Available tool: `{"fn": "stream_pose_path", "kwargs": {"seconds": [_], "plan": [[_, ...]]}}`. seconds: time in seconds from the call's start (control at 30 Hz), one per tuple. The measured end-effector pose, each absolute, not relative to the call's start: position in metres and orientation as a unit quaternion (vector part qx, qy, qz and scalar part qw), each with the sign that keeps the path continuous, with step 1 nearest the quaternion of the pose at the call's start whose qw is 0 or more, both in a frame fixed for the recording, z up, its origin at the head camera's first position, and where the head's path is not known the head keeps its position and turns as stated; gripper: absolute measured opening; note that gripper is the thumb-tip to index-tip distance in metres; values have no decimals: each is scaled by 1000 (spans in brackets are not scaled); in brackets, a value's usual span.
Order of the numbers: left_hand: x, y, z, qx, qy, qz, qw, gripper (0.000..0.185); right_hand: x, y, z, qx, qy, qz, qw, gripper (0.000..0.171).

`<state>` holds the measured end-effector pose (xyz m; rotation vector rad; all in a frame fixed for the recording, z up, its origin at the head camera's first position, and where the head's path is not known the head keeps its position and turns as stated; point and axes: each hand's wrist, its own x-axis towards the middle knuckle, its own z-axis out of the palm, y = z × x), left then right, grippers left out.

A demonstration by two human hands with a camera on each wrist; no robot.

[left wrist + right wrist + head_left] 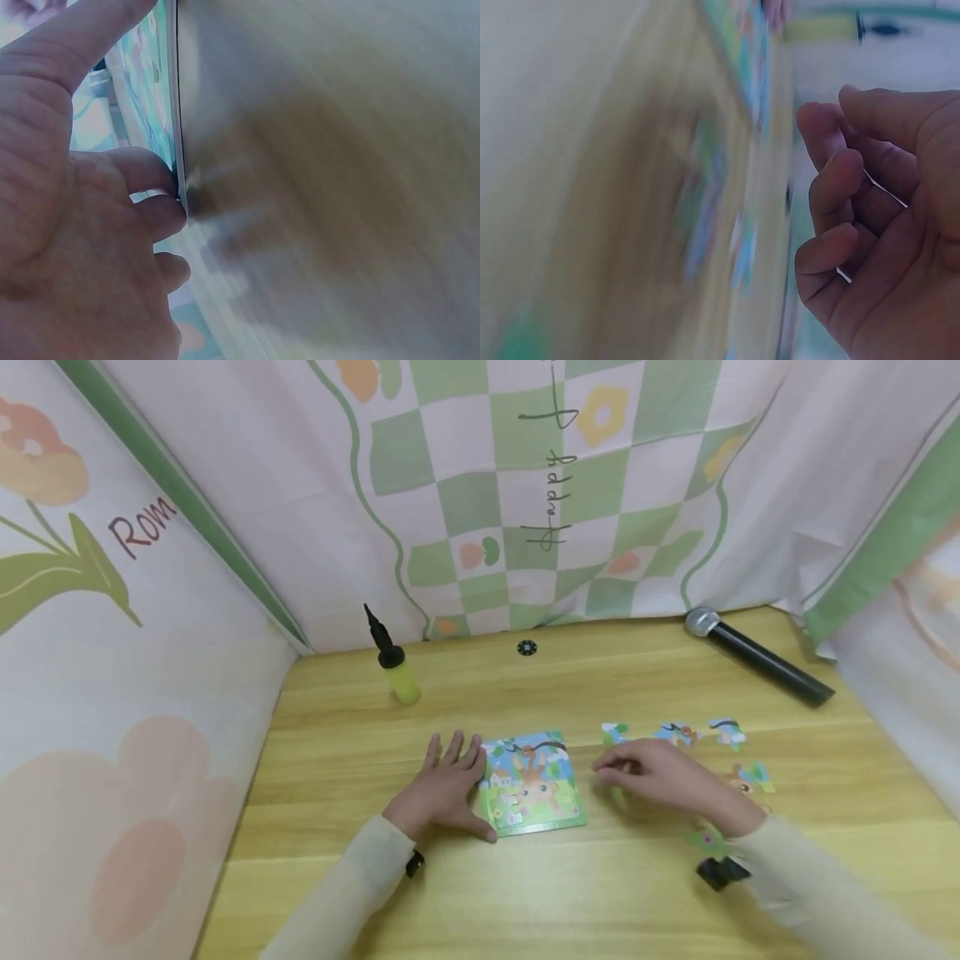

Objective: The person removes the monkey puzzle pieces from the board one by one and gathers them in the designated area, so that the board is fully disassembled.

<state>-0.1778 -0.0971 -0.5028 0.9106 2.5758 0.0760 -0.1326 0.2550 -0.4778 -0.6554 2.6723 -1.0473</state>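
The left hand (444, 787) lies flat with straight fingers, pressing against the left edge of the puzzle board (534, 783) at lower centre of the head view. The right hand (660, 774), just right of the board, hovers with loosely curled fingers; whether it holds anything cannot be told. Loose puzzle pieces (681, 733) lie scattered on the wooden table (337, 760) beyond it.

A small yellow-green bottle with a black pointed nozzle (395, 668) stands upright toward the back left of the light wooden surface (480, 893). A black handheld microphone with a silver mesh head (757, 656) lies at the back right. Between them, near the back edge, sits a small black round disc (527, 648). Pale cloth printed with green checks and flowers (525, 485) hangs behind and at both sides.
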Motion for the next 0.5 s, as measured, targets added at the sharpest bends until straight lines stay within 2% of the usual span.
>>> {"fn": "stream_pose_path", "kwargs": {"seconds": [0.13,0.3,0.5], "plan": [[-178,-98,-502,325,924,31,200,134,-150,201,-481,-289,880,-359,116,17],[-178,-97,-499,326,923,36,200,133,-159,149,-496,-362,871,-314,110,19],[-176,-98,-497,317,925,36,206,133,-157,125,-505,-360,863,-327,133,25]]}}
